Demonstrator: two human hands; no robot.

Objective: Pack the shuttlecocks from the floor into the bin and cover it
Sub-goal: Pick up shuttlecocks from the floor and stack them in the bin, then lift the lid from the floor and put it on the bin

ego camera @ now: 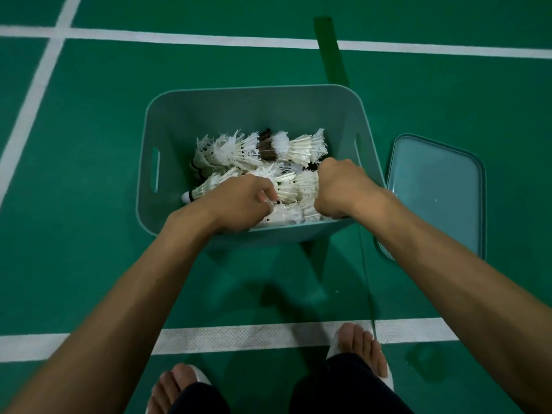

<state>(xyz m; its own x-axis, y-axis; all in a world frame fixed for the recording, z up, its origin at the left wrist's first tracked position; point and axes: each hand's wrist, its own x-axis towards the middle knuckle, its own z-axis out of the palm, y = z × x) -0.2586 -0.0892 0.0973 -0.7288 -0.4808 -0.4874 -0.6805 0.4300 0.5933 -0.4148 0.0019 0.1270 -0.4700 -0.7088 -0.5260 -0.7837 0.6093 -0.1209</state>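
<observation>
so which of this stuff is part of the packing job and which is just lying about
In the job: bin, shuttlecocks inside it, lid on the floor beside it, left hand, right hand.
Just there: white court lines, dark tape strip.

Bin (257,103) sits on floor (89,204). Shuttlecocks (248,150) piled inside bin. Lid (436,186) lies flat on floor just right of bin, apart or touching unclear. Both hands are in bin at its near side, on the pile: left hand (239,204) mid-left, right hand (337,189) by the right wall. Near court line (239,336) runs between bin and feet (361,348); far court line (179,37) runs behind bin.
</observation>
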